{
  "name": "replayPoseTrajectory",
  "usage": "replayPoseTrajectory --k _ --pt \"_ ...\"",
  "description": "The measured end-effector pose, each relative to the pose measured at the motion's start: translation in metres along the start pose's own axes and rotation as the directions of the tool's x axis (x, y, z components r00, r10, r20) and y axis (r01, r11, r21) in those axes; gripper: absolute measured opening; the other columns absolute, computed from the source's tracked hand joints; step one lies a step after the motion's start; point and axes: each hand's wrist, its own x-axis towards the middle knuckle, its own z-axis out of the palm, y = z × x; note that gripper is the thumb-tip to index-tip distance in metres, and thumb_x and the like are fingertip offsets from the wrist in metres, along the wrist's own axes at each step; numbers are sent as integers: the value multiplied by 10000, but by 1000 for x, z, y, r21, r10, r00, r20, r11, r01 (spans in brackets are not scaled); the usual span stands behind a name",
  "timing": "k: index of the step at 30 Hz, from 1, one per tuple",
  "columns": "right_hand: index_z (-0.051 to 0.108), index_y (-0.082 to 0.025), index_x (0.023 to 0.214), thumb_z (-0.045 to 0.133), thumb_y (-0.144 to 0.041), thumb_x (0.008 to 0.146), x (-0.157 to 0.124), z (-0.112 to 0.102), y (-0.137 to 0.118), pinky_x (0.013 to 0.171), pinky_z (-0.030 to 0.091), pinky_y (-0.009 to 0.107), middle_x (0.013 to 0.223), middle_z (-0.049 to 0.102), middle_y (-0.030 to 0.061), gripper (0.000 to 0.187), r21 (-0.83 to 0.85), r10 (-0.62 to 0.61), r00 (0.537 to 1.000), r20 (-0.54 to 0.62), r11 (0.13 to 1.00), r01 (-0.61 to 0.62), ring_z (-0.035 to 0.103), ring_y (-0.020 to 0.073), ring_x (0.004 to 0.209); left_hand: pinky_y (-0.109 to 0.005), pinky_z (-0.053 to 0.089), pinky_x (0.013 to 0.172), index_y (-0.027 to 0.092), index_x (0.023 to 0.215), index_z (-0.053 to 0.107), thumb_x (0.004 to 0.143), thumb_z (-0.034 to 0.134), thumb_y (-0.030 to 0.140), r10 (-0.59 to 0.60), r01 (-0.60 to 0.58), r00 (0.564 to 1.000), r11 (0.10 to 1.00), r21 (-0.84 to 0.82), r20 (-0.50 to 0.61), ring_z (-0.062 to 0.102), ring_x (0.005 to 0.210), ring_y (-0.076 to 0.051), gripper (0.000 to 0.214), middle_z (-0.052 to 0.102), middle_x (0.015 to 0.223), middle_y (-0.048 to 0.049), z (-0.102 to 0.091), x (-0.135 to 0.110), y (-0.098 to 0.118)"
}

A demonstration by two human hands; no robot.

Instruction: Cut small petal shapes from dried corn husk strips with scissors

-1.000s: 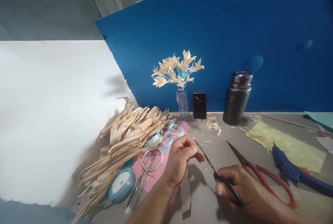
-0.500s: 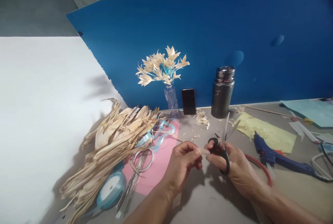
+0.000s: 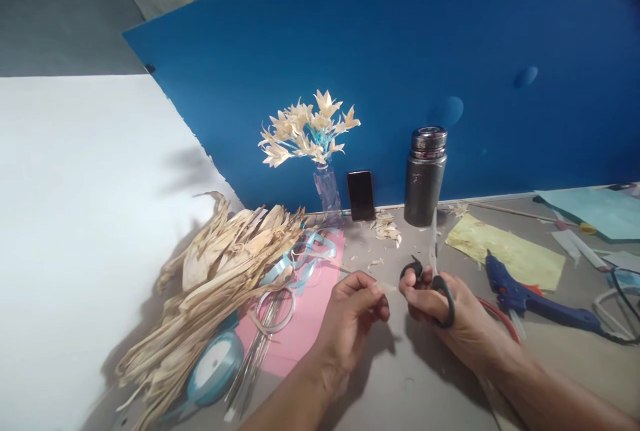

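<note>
Fingers (image 3: 370, 296) of the left hand (image 3: 345, 324) pinch narrowly one small pale strip (image 3: 388, 288), blurred, above the surface (image 3: 395, 384). I see the right hand (image 3: 463, 314) holding black-handled scissors (image 3: 451, 303), blades pointing away from the person. Beyond them stand a dark flask (image 3: 424, 184) and, more to the left, a vase (image 3: 327, 191) with pale flowers (image 3: 300, 127).

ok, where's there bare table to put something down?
Most room: the table between left hand and right hand, running toward the camera. Smaller gap: between shavings and scissors. Crowded: left, with husks, ribbon spool and wires; right, around the glue gun and yellow sheet.
</note>
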Motion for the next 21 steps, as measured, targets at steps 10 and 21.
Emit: replayPoseTrajectory --k 10,21 --pt "605 -188 913 714 -416 790 0 3 -3 576 318 252 694 496 -47 280 -140 -34 996 -85 990 22 389 127 632 -251 404 613 151 695 633 692 815 324 17 -17 1000 997 80 -3 553 572 -114 251 601 615 1 3 -5 -5" --pt "598 -201 904 703 -472 775 0 2 -9 514 270 244 627 443 -65 319 -255 58 993 -106 963 -83 341 120 571 -260 383 621 148 664 658 683 795 264 26 -40 998 953 300 49 515 575 -116 181 613 572 -10 2 -2 4"
